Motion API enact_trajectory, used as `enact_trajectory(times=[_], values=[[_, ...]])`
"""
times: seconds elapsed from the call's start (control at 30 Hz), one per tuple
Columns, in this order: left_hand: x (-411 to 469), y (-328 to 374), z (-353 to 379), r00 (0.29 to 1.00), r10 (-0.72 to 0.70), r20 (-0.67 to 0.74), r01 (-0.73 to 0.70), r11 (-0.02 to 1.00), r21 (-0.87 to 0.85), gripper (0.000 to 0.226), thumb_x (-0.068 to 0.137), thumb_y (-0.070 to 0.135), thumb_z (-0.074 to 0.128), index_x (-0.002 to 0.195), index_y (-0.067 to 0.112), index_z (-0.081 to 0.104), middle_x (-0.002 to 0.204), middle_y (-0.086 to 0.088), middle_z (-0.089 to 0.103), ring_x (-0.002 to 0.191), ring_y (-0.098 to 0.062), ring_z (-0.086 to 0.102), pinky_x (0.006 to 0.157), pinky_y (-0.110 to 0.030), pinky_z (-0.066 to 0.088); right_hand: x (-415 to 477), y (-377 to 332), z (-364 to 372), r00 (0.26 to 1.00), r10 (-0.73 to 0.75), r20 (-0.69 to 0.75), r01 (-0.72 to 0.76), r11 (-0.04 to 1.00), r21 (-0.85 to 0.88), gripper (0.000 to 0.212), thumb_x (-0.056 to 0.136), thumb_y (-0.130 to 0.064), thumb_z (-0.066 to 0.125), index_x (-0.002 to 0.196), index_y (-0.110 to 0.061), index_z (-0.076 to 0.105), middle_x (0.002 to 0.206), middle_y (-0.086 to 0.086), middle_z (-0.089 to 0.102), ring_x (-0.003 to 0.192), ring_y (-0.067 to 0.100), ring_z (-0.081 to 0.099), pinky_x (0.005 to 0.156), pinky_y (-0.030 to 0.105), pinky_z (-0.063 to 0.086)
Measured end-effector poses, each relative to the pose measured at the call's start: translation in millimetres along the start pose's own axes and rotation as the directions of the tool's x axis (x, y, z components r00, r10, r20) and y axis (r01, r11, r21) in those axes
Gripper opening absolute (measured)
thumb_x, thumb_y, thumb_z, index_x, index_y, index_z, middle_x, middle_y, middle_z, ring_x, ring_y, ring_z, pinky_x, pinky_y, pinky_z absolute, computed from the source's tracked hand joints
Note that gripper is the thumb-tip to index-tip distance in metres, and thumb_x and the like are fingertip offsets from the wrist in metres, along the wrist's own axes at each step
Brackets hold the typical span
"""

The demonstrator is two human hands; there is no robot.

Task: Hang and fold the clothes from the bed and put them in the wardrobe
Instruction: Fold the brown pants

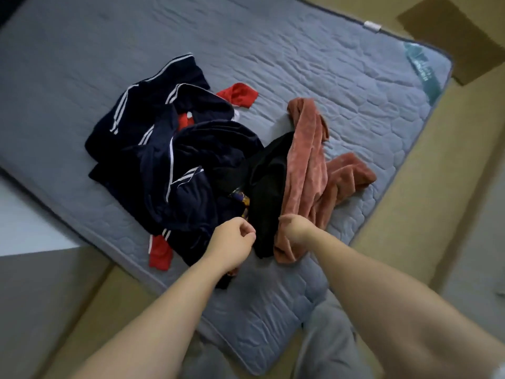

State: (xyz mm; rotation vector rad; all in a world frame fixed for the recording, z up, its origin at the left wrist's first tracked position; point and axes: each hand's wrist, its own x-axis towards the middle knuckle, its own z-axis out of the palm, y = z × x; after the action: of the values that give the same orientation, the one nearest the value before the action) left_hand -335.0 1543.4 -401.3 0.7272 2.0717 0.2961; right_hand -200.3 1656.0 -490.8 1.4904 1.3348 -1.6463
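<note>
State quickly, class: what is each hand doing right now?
Left hand: fingers curled by the black garment; grip cannot be told.
Right hand: grips the pink velvet garment.

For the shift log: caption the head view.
Right hand grips pink velvet garment on grey mattress; left hand curled beside black garment and navy striped tracksuit pile.

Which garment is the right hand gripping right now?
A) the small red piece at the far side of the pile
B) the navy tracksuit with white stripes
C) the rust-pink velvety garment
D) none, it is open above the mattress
C: the right hand curls its fingers round the near edge of the rust-pink velvety garment, beside the black garment.
</note>
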Motion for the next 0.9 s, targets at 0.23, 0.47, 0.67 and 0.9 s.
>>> enact_trajectory(times=[0.23, 0.47, 0.67, 0.9], values=[[27, 18, 61, 0.980, -0.181, -0.078, 0.172, 0.979, -0.109, 0.016, 0.094, 0.021, 0.058, 0.083, 0.032, 0.061, 0.077, 0.006, 0.069, 0.072, -0.012, 0.066, 0.064, -0.029, 0.053, 87, 7, -22, 0.982, 0.189, 0.014, -0.187, 0.951, 0.247, 0.056, 0.105, -0.045, 0.035, 0.138, -0.001, 0.046, 0.120, 0.023, 0.062, 0.106, 0.038, 0.061, 0.094, 0.046, 0.050], [1, 20, 68, 0.948, -0.306, -0.085, 0.282, 0.935, -0.216, 0.012, 0.094, 0.022, 0.061, 0.086, 0.030, 0.060, 0.084, 0.007, 0.068, 0.079, -0.013, 0.066, 0.064, -0.026, 0.047, 39, 2, -39, 0.984, 0.134, -0.120, -0.039, 0.813, 0.581, 0.033, 0.090, -0.017, 0.073, 0.116, 0.000, 0.062, 0.093, 0.012, 0.069, 0.076, 0.023, 0.067, 0.077, 0.041, 0.060], [-51, 39, 45, 0.959, -0.244, -0.145, 0.202, 0.946, -0.255, 0.034, 0.081, 0.024, 0.079, 0.108, 0.025, 0.058, 0.110, 0.007, 0.064, 0.095, -0.012, 0.062, 0.070, -0.019, 0.043, -76, -53, -63, 0.995, -0.076, 0.060, 0.012, 0.716, 0.698, 0.021, 0.084, -0.021, 0.069, 0.102, -0.013, 0.062, 0.103, 0.007, 0.066, 0.085, 0.025, 0.064, 0.084, 0.042, 0.053], [-112, 57, -16, 0.883, -0.055, -0.467, -0.119, 0.935, -0.335, 0.126, 0.051, 0.049, 0.090, 0.153, 0.033, 0.017, 0.152, 0.001, 0.038, 0.136, -0.015, 0.044, 0.113, -0.040, 0.040, -253, -135, -68, 0.867, -0.491, 0.086, 0.413, 0.804, 0.429, 0.010, 0.090, -0.010, 0.060, 0.092, -0.005, 0.069, 0.094, 0.015, 0.066, 0.091, 0.029, 0.064, 0.089, 0.040, 0.053]])
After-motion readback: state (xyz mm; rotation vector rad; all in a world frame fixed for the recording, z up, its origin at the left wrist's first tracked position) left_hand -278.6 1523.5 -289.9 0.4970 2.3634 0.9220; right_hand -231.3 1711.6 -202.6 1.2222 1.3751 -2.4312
